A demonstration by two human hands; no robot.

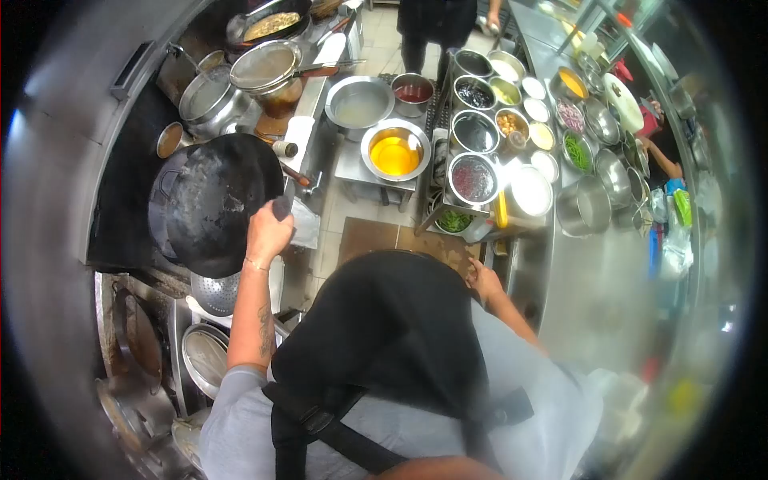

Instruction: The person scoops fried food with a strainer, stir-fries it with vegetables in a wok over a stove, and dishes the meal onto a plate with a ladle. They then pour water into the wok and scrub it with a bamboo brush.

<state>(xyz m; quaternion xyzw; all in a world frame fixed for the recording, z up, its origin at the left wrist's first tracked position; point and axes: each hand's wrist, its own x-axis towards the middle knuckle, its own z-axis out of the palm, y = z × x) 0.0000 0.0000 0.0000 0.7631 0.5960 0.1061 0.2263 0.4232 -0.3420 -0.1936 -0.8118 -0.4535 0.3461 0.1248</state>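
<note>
Plainly, left hand: the left hand (pixel 268 230) had its fingers curled tight around the dark handle (pixel 282 206) of the wide, round, blackened metal wok (pixel 214 200).
Wok: tilted over the stove at the person's left, its inside dull with pale streaks.
Right hand: the right hand (pixel 482 278) hung low beside the black apron; its fingers looked loosely bent, holding nothing.
Nearby: a round steel bowl of yellow oil (pixel 395 150); a perforated steel strainer (pixel 216 292) just below the wok.
</note>
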